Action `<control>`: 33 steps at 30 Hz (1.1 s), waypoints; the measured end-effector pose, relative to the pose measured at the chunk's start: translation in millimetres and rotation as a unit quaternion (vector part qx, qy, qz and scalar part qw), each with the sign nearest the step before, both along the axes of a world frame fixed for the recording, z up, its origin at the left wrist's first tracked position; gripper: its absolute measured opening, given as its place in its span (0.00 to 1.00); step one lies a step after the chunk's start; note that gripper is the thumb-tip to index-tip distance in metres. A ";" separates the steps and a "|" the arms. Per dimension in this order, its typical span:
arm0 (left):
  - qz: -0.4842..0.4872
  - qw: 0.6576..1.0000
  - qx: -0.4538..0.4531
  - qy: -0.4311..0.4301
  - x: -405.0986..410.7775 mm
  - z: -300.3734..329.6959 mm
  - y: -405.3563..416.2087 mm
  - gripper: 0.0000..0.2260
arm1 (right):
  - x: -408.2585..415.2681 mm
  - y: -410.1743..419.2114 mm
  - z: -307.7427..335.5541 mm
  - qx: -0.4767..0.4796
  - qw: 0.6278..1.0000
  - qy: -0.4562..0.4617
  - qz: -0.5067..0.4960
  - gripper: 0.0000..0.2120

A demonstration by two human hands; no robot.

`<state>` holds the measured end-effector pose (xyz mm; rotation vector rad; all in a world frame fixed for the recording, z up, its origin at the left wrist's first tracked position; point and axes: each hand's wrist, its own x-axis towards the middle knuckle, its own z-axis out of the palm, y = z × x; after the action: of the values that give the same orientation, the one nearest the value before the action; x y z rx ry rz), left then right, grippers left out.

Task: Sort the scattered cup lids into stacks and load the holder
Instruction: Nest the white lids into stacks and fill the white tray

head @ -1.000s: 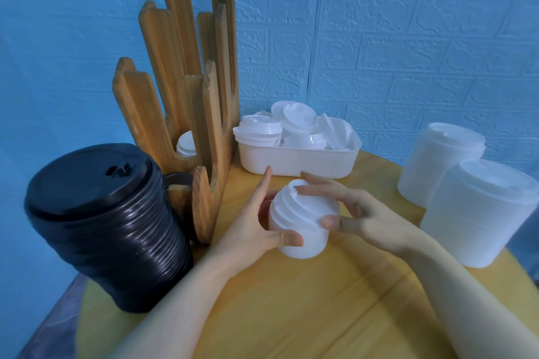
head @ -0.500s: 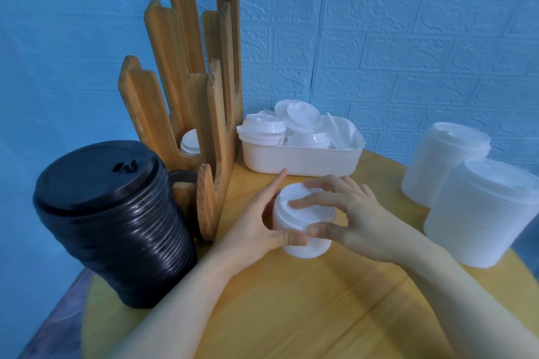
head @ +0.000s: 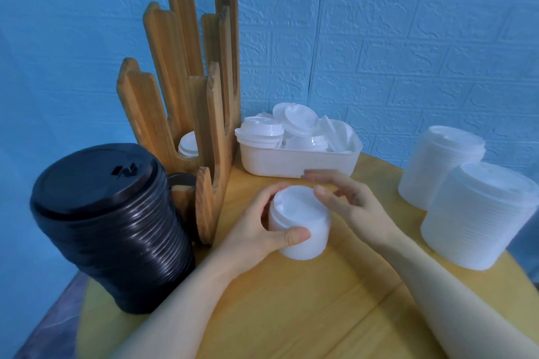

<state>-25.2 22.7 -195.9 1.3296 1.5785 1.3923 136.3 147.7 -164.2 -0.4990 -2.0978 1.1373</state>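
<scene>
Now the right hand (head: 347,207) has lifted off, fingers loose, while the left hand (head: 262,230) grips the small lid stack (head: 300,221) between holder (head: 210,137) and tall white stacks (head: 478,213).

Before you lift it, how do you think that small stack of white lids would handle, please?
The small white lid stack is thin plastic, so probably light. It is loosely nested, so it may shear apart or tip. The left hand grips its side, which should steady it.

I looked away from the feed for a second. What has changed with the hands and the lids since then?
The left hand has curled round the small white lid stack and now grips it, thumb across the front. The right hand has lifted off the stack and hovers beside it, blurred, fingers loose. The stack is still on the table; the wooden holder, tub and other stacks have not moved.
</scene>
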 end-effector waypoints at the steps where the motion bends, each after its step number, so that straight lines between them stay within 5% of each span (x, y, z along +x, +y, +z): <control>1: -0.004 1.000 -0.001 0.000 -0.2 0.9 -1.0 0.38 | -5.8 5.2 -0.8 0.038 0.998 0.011 -0.058 0.09; 5: -0.020 1.000 0.000 -0.009 0.7 3.3 -6.3 0.38 | -26.4 31.0 5.0 0.154 0.972 -0.036 -0.171 0.13; 12: -0.021 1.000 -0.005 -0.016 2.2 3.1 -7.3 0.40 | -46.3 55.1 12.7 0.149 0.948 -0.148 -0.240 0.10; 33: -0.072 0.996 -0.050 -0.015 46.6 9.7 -52.3 0.39 | 9.1 -7.2 6.8 0.157 0.952 -0.097 -0.245 0.07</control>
<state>21.4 -29.6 -186.1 1.3292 1.4825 1.2249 145.4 140.5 -157.4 -0.9401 -2.0965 0.4768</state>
